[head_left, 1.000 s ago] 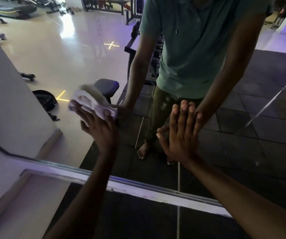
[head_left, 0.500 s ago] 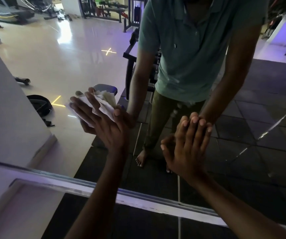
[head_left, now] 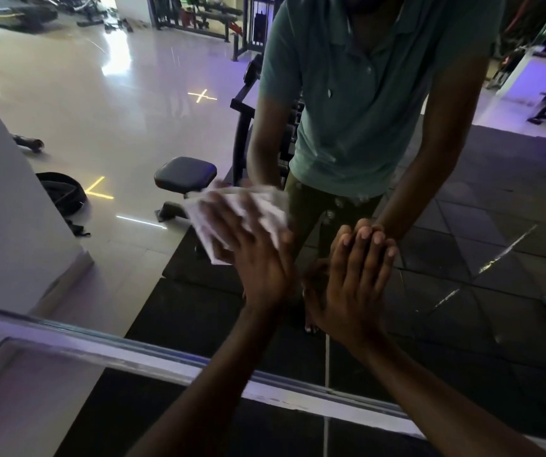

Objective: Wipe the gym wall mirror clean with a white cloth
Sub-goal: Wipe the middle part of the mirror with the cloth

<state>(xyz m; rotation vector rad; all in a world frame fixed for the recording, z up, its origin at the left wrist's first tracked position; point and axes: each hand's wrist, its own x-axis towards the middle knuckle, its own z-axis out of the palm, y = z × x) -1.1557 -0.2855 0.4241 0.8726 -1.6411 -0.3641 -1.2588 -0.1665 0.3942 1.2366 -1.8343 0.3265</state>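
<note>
The wall mirror [head_left: 126,120] fills most of the view, and its lower edge runs as a pale strip [head_left: 139,354] across the bottom. My left hand [head_left: 258,258] presses a crumpled white cloth [head_left: 232,216] flat against the glass near the middle. My right hand [head_left: 354,282] lies flat on the mirror just to the right, fingers together, holding nothing. The two hands almost touch. The glass reflects a person in a green shirt with both arms reaching toward my hands.
The mirror reflects a padded bench seat [head_left: 185,173], a dark bag [head_left: 60,192] on the shiny floor, yellow floor marks and gym machines at the back. A grey wall [head_left: 7,199] stands at the left. Dark floor mats lie below the mirror edge.
My left hand has swept the cloth rightward across the glass, from the left toward my right hand. The right hand has stayed flat on the mirror. The view has shifted slightly.
</note>
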